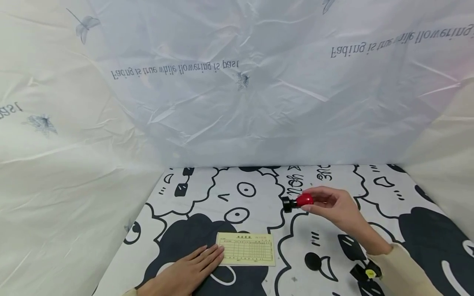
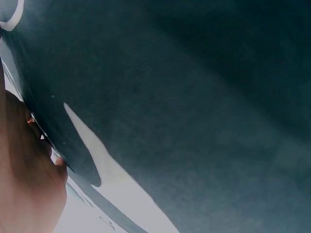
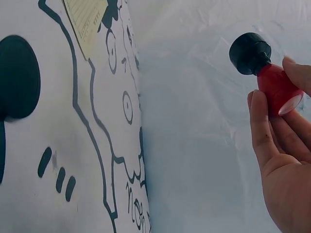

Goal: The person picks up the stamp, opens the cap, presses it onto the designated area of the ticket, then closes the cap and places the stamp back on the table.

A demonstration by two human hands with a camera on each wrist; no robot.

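My right hand (image 1: 335, 207) pinches the red handle of a stamp (image 1: 298, 202) above the patterned cloth, its black head pointing left in the head view. In the right wrist view the stamp (image 3: 272, 75) shows its red bulb between thumb and fingers, with the black round head capping the far end. My left hand (image 1: 189, 267) lies flat, fingers straight, the fingertips on the left edge of a pale yellow receipt pad (image 1: 252, 249). Printed lines and a grid cover the pad's top sheet. Part of the left hand (image 2: 31, 179) appears along the left side of the left wrist view.
A white cloth with black cartoon sheep (image 1: 237, 197) covers the table. Crumpled translucent plastic sheeting (image 1: 237, 119) printed with words hangs behind and along both sides. A black strap device with a yellow label (image 1: 370, 272) sits at the right wrist.
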